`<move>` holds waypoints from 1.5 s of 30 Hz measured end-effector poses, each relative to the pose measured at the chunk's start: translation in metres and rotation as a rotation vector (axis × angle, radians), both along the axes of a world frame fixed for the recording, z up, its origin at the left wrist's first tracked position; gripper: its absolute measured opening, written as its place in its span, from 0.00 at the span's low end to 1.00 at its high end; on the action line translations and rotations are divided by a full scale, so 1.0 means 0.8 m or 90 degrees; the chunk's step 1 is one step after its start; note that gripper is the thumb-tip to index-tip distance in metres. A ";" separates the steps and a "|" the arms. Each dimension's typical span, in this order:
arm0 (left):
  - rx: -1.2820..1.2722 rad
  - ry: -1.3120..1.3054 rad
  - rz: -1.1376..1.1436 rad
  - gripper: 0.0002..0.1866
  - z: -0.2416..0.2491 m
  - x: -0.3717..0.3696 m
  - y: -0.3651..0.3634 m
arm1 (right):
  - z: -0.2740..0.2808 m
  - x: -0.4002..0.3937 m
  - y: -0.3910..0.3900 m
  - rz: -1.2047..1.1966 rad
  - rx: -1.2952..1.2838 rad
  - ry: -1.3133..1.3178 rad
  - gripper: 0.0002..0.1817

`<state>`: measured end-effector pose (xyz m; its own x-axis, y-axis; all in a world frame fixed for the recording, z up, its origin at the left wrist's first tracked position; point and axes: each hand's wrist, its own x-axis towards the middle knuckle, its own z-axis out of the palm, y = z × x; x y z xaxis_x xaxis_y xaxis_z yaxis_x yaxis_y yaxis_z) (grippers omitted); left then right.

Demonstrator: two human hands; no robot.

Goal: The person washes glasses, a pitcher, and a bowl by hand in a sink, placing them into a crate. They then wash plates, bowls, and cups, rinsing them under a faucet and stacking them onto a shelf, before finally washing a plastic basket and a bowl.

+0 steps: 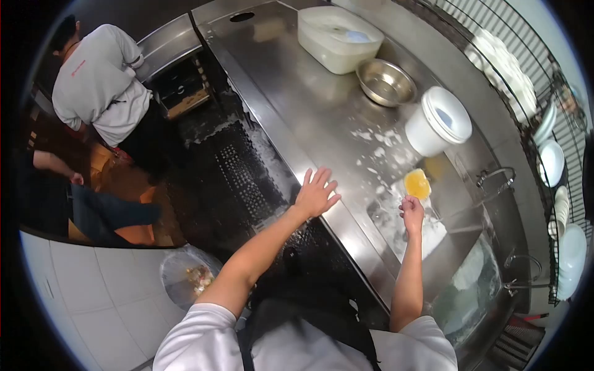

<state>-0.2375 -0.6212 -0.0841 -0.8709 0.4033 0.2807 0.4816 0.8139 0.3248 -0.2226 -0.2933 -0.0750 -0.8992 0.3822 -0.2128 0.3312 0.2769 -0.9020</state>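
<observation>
My left hand (316, 195) is open, its fingers spread over the front edge of the steel counter (278, 93). My right hand (411, 214) is closed at the near edge of a yellow sponge (417, 184) with a pale rim. Below that hand lies a sink basin with white suds (396, 216). Splashes of foam (380, 139) dot the counter beyond the sponge. A white bucket (427, 127) stands just past it, tilted in this view. The exact grip of my right fingers is partly hidden.
A steel bowl (387, 83) and a white tub of liquid (337, 40) stand farther back. Taps (495, 179) line the right wall, below a dish rack (547, 123). A second water-filled sink (467, 290) is near right. People (102, 80) are at left, beyond a lined bin (185, 275).
</observation>
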 end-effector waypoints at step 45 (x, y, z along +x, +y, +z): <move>-0.294 -0.525 -0.217 0.15 -0.054 -1.082 -0.097 | -0.019 -0.393 -0.346 -0.085 0.599 -0.096 0.33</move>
<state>-1.1032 -0.6990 -0.1272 -0.5408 0.5842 -0.6052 0.4792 0.8053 0.3491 -0.5373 -0.5704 -0.0900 -0.8243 0.5527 0.1228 0.5070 0.8170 -0.2747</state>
